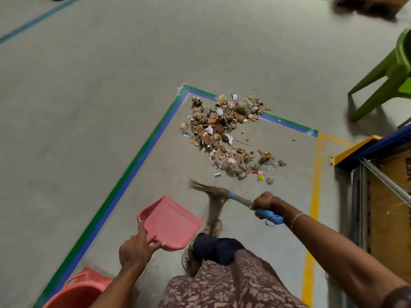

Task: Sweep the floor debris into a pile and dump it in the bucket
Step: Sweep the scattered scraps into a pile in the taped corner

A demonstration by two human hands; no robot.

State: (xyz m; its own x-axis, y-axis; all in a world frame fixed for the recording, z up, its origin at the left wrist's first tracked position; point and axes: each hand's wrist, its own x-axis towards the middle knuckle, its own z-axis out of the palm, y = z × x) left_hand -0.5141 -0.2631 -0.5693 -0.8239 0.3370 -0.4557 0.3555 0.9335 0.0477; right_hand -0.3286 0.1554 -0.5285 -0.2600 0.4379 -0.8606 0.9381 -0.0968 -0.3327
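The left hand (133, 252) is gripping the pink dustpan (171, 223) by its handle; the right hand (263, 204) is curling round the broom (222, 196). The debris pile (226, 132) is lying on the floor ahead, the red bucket (75, 294) sitting bottom left

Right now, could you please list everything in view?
debris pile: one, mostly brown, floor centre
broom: one, straw with blue handle, nearer than the pile
dustpan: one, pink, left of the broom
bucket: one, red-orange, bottom left, partly cut off
floor tape: one line, green-blue, cornering behind the pile
yellow line: one, yellow, right of pile
seat: one, green, upper right
rack: one, blue and yellow, right edge
left hand: holds the dustpan
right hand: grips the broom handle
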